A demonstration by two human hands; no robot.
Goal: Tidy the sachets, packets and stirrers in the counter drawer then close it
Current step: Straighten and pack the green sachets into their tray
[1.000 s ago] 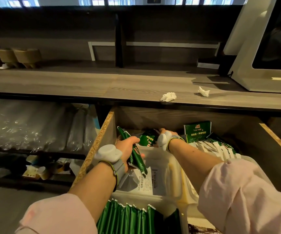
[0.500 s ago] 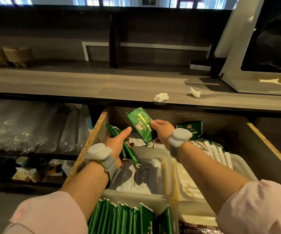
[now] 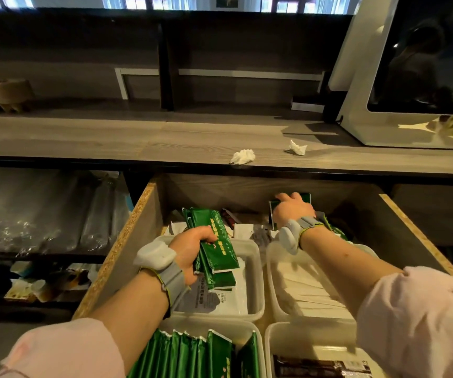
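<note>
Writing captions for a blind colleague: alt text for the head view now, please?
A person's left hand grips a stack of long green foil sachets over an open wooden drawer of white plastic tubs; the right hand holds a green packet at the drawer's back.

Greens, whites and grey grain at the drawer (image 3: 121, 241)

Held packets (image 3: 217, 249) in left hand (image 3: 189, 249): glossy deep green, pale gold print, white end strips. Single packet (image 3: 305, 199) under right hand (image 3: 292, 211): same green, white border. Front-row packets (image 3: 192, 353): green, white tops. Sachet (image 3: 219, 298): white, grey-black print. Stirrers (image 3: 301, 285): white paper. Trays (image 3: 259, 268): milky white. Bar packet (image 3: 318, 368): dark brown. Wristbands (image 3: 153, 256): light grey, yellow-green edging. Sleeves (image 3: 64, 350): pale pink. Drawer's side edge: speckled tan chipboard. Counter (image 3: 110, 140): grey wood grain. Tissues (image 3: 243, 156): white. Machine (image 3: 356, 105): white shell, glossy black screen.
</note>
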